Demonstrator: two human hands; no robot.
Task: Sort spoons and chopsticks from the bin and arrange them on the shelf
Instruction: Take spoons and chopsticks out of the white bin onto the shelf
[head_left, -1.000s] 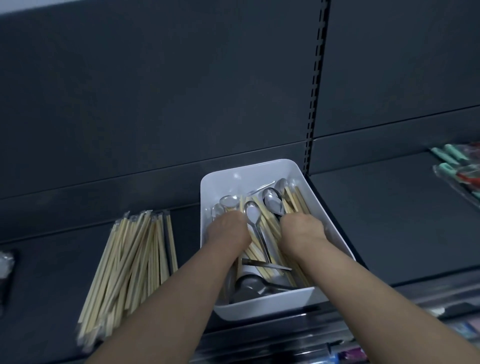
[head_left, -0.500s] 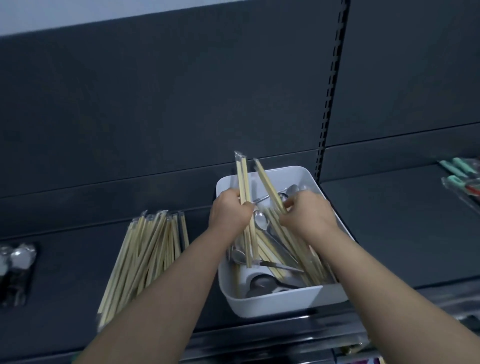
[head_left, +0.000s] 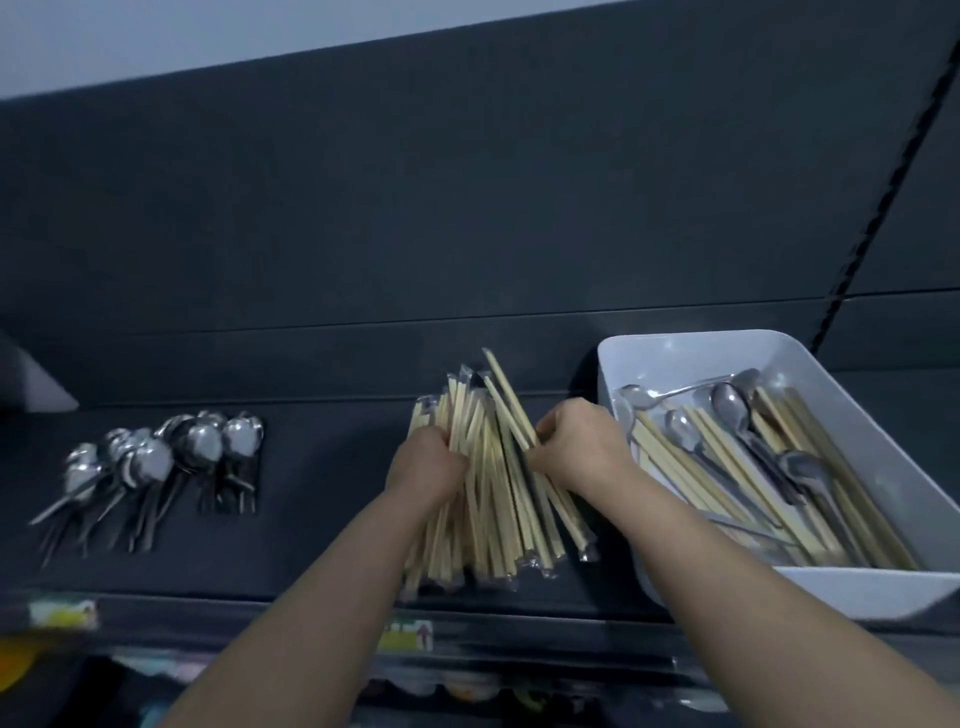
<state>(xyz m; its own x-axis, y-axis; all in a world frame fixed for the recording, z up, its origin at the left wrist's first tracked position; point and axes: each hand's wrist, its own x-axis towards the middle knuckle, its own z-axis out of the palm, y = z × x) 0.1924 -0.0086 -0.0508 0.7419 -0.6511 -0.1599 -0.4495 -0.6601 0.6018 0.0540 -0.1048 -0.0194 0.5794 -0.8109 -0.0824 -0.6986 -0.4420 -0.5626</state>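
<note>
Head view: my left hand grips some wrapped chopsticks and my right hand pinches another pair. Both are over the chopstick pile by the front edge of the shelf, prob. to lay them parallel w/ the rest. The spoons lie toward the left end. The bin at the right end is not yet emptied.

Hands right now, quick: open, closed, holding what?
Left hand: closed, gripping a bunch of chopsticks.
Right hand: closed, pinching wrapped chopsticks.
</note>
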